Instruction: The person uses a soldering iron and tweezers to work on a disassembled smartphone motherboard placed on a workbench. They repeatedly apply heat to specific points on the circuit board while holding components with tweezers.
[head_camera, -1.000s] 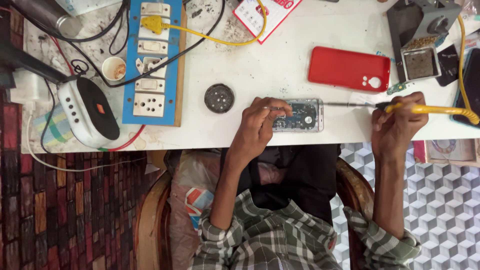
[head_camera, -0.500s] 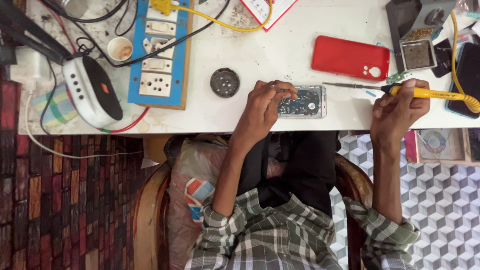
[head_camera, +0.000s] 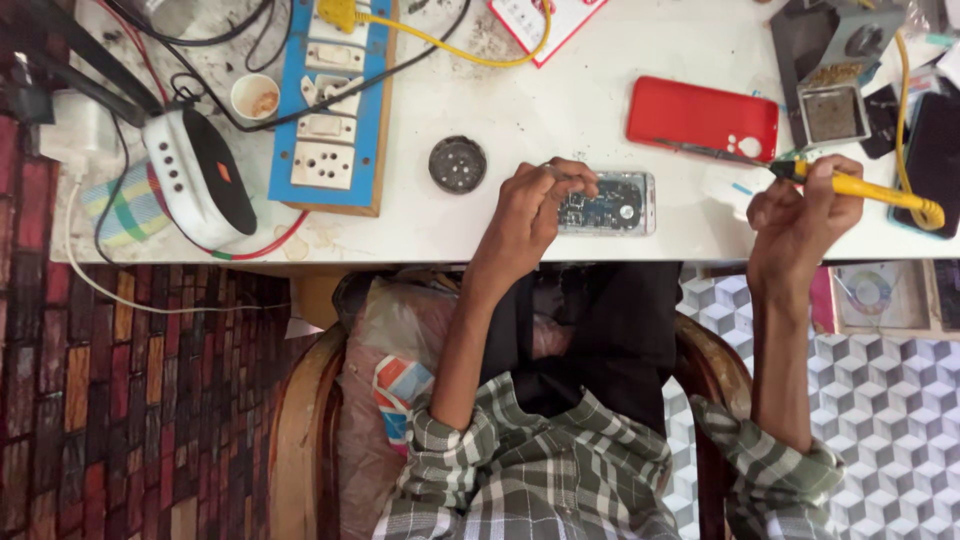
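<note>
The left hand (head_camera: 530, 205) pinches the end of an opened phone (head_camera: 608, 203) lying near the white surface's (head_camera: 560, 110) edge — the right hand (head_camera: 800, 205) grips a yellow-handled soldering iron (head_camera: 800, 172), its tip seemingly just clear of the red phone case (head_camera: 700, 115)

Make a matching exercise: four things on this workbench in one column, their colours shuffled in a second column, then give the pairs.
Things:
1. phone case
2. soldering iron handle
3. socket board
4. round disc

Colours:
A. blue
B. dark grey
C. red
D. yellow

Pairs: 1-C, 2-D, 3-A, 4-B.

The right hand holds the iron; the left hand rests on the opened phone.
</note>
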